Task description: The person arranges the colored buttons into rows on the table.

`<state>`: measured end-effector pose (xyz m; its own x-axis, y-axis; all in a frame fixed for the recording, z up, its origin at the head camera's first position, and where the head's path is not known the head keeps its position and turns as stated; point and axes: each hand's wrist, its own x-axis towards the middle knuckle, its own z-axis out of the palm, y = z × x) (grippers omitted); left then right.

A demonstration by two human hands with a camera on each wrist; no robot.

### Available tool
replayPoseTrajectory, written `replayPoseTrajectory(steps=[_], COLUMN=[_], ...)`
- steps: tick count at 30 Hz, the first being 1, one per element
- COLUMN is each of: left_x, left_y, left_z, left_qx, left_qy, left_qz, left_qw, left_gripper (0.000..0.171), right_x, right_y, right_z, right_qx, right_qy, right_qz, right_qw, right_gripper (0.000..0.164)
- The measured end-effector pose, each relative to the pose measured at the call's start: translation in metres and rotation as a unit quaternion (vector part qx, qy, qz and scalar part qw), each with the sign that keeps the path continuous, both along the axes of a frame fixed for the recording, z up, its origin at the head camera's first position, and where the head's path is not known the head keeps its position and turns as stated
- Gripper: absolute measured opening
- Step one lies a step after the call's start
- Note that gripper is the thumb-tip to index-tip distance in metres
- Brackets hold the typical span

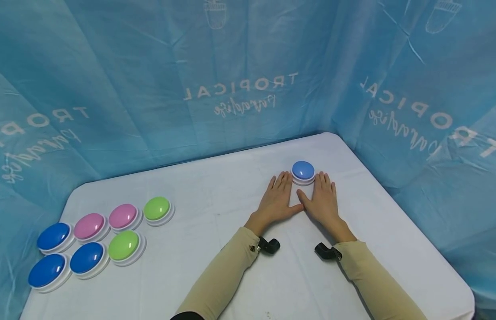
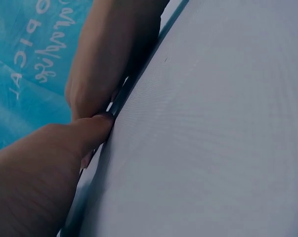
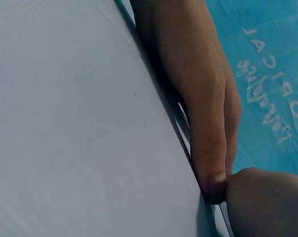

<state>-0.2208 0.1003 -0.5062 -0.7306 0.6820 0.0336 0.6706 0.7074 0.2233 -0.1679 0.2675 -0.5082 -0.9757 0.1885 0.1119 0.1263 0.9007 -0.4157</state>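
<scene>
1. While seven buttons (image 1: 89, 226) stand grouped, untouched, placing the lone blue button (image 1: 303, 170) looks nearly done; what remains is unclear.
2. Left hand (image 1: 276, 201) lies flat, fingers straight, gripping nothing.
3. Between both hands' fingertips sits the blue button, near the table's far right corner; contact is uncertain.
4. Right hand (image 1: 324, 202) lies flat too, empty.

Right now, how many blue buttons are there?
4. The far blue button sits between the tips of the left hand and right hand; at left: one back-row blue button, one front-corner blue button, one front-middle blue button.
</scene>
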Motion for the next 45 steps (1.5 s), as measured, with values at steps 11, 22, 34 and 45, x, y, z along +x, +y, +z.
replayPoseTrajectory(steps=[11,22,34,45], left_x=[0.012,0.042,0.095,0.131], left_y=[-0.027,-0.071,-0.144,-0.207], left_z=[0.003,-0.002,-0.007,-0.013], left_qx=[-0.001,0.007,0.025,0.078], left_qy=[0.032,0.052,0.060,0.097], left_qz=[0.003,-0.018,-0.002,0.078], left_qw=[0.9995,0.9984,0.9978,0.9891], left_gripper=[0.086,0.074,0.086,0.086], right_x=[0.018,0.044,0.065,0.067], right_y=[-0.043,-0.087,-0.130,-0.144], right_z=[0.007,0.004,-0.007,-0.015], right_qx=[0.064,0.081,0.104,0.116], right_qy=[-0.041,0.008,0.043,0.071], right_qz=[-0.007,0.073,0.240,0.247], right_qw=[0.997,0.994,0.964,0.959], right_gripper=[0.098,0.081,0.081,0.087])
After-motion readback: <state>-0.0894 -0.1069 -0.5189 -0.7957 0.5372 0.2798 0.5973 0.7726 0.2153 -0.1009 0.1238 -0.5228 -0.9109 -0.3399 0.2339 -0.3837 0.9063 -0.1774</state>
